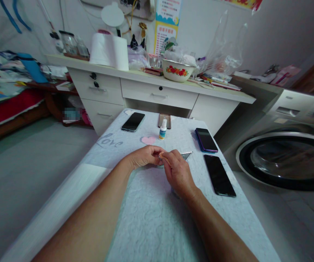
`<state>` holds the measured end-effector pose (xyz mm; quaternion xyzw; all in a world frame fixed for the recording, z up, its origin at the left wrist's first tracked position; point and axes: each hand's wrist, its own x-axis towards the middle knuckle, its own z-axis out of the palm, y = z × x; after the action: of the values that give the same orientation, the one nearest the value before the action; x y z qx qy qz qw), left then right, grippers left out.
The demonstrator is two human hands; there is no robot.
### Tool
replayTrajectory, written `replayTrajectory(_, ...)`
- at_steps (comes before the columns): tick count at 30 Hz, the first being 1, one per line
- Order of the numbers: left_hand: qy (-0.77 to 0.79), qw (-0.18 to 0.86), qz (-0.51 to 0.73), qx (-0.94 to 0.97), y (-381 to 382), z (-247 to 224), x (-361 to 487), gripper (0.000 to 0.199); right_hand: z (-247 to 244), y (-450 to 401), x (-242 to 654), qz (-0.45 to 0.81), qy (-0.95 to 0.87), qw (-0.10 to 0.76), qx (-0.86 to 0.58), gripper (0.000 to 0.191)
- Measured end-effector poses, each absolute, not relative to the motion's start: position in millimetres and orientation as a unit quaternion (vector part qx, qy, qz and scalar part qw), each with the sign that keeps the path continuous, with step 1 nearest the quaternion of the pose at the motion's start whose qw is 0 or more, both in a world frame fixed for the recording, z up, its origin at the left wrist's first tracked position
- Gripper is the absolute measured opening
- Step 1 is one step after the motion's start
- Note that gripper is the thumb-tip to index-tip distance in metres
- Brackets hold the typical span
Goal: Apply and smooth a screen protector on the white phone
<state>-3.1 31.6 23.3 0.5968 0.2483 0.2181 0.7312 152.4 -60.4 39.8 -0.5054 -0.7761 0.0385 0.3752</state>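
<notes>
My left hand [147,155] and my right hand [177,169] meet above the middle of the cloth-covered table [146,218], fingers curled in. Out past my right fingers pokes the corner of a thin flat piece [186,155] with a shiny edge; most of it is hidden, so its kind does not show. Both hands are closed around that spot. A small peach-coloured patch shows between the fingertips, too small to name. Just beyond them a small white spray bottle [162,131] with a blue and yellow label stands upright.
A black phone [133,122] lies far left; a brown phone case or phone [168,118] is behind the bottle. Two more dark phones, one [206,140] above the other [219,175], lie along the right edge. A white desk [159,95] and washing machine [290,142] stand beyond.
</notes>
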Motion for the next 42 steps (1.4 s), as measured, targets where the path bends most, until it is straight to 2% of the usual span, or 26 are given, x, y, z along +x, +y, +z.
replayTrajectory(14, 0.259, 0.721, 0.225, 0.603, 31, 24, -2, 0.034, 38, -61, 158, 0.026, -0.762, 0.368, -0.532, 0.020)
replayTrajectory(29, 0.276, 0.718, 0.219, 0.600, 32, 21, -4, 0.046, 44, -58, 177, -0.023, -0.712, 0.372, -0.595, 0.017)
replayTrajectory(42, 0.268, 0.728, 0.215, 0.594, 31, 21, -4, 0.045, 43, -57, 177, -0.027, -0.704, 0.379, -0.600, 0.016)
